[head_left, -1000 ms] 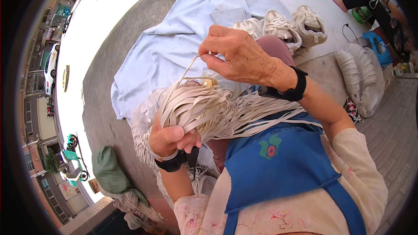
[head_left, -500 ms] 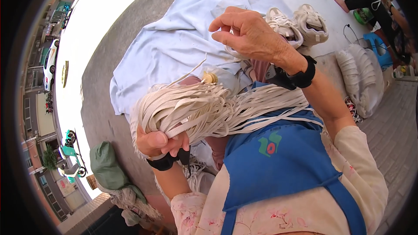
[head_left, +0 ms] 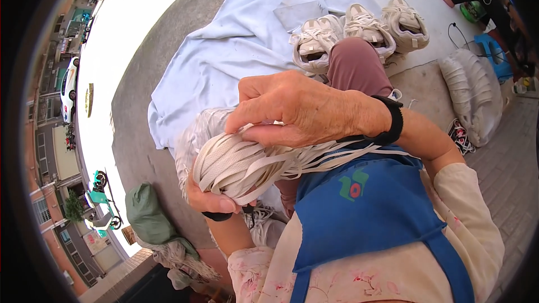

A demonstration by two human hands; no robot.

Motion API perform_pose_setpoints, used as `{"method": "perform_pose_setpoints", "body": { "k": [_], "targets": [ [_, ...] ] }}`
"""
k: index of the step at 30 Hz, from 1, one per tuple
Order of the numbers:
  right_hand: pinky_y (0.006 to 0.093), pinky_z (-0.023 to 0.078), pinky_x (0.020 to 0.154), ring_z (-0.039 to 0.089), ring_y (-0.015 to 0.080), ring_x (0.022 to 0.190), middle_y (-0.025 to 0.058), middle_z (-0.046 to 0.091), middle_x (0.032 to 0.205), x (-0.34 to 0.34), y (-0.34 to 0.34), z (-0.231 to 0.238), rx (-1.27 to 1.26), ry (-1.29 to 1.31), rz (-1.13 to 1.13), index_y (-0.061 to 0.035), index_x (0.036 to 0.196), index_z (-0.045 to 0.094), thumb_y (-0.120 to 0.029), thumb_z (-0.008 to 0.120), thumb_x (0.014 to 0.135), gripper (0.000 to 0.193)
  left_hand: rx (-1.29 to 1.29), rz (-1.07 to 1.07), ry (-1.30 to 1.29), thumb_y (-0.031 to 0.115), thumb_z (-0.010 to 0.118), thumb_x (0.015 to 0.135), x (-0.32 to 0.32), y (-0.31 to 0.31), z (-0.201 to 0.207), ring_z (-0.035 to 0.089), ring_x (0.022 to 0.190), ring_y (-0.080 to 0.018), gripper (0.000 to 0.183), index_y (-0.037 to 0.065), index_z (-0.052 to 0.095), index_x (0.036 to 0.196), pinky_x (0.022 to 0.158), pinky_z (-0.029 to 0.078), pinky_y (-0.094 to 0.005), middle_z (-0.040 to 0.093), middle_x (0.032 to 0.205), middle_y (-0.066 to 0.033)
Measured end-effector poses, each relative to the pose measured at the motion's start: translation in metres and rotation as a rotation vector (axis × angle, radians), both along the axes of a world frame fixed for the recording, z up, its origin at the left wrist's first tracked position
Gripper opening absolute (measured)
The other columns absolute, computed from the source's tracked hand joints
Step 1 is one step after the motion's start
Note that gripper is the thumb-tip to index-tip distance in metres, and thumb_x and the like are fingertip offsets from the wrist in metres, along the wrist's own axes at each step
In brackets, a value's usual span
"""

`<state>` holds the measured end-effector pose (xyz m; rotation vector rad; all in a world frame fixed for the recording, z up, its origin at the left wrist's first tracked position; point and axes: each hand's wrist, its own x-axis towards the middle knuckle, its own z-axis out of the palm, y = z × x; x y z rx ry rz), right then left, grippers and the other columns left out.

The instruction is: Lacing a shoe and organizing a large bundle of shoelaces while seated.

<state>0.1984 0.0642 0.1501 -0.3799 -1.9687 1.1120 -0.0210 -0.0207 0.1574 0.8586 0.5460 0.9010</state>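
Bundle of laces (head_left: 238,163), just one, beside a blue apron (head_left: 359,224) with one emblem (head_left: 353,184)! Left hand (head_left: 209,196) grips it; right hand (head_left: 297,108) curls over, can't tell if pinching; at least three shoes (head_left: 412,19) beyond.

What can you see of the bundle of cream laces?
The bundle of cream laces is many flat, woven-looking strands, bulky and rounded at left, trailing right across the blue apron's top. The left hand grips the rounded end; the right hand sits at the upper edge, partly covering it; whether it pinches a strand is unclear.
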Motion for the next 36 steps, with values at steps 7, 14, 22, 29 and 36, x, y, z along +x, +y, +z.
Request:
{"method": "perform_pose_setpoints", "body": {
  "k": [7,14,22,29,36],
  "targets": [
    [0.0334,0.045,0.055,0.055,0.0252,0.063,0.0081,0.052,0.075,0.005,0.01,-0.012,0.209,-0.043,-0.201,-0.0041,0.083,0.06,-0.004,0.061,0.077,0.007,0.069,-0.076,-0.147,0.009,0.064,0.066,-0.001,0.008,-0.009,0.054,0.043,-0.0176,0.073,-0.017,0.031,0.126,0.052,0.053,-0.0356,0.054,0.054,-0.0068],
    [0.0332,0.045,0.058,0.055,0.0244,0.065,0.0081,0.054,0.076,0.022,0.037,-0.032,0.263,-0.266,-0.487,-0.004,0.08,0.058,-0.006,0.06,0.077,0.004,0.083,-0.165,-0.242,0.012,0.062,0.071,-0.004,0.003,-0.003,0.058,0.055,-0.0185,0.04,-0.01,0.052,0.103,0.07,0.052,-0.0412,0.055,0.057,-0.003],
    [0.0298,0.041,0.055,0.051,0.0196,0.061,0.007,0.054,0.076,0.018,0.022,-0.033,0.131,-0.146,-0.376,-0.0044,0.088,0.064,-0.007,0.062,0.078,0.011,0.111,-0.219,-0.241,0.014,0.065,0.074,-0.036,-0.017,-0.034,0.064,0.07,-0.0215,0.031,-0.006,0.057,0.097,0.071,0.053,-0.0394,0.062,0.072,-0.0098],
    [0.0339,0.045,0.065,0.058,0.0237,0.068,0.0098,0.056,0.074,0.0,0.005,-0.003,-0.065,-0.054,0.045,-0.0059,0.091,0.068,-0.013,0.059,0.078,0.017,-0.117,0.262,-0.112,0.009,0.07,0.067,-0.041,-0.042,-0.036,0.065,0.079,-0.0273,0.058,-0.014,0.046,0.115,0.072,0.054,-0.0388,0.062,0.088,-0.0197],
    [0.0313,0.043,0.059,0.055,0.0218,0.065,0.0092,0.055,0.072,0.003,0.009,0.0,-0.28,-0.177,0.339,-0.0058,0.092,0.067,-0.014,0.06,0.08,0.016,0.176,-0.257,-0.383,-0.008,0.073,0.053,0.008,0.021,-0.009,0.063,0.085,-0.025,0.076,-0.015,0.041,0.122,0.071,0.05,-0.0327,0.061,0.103,-0.0211]
  ]
}}
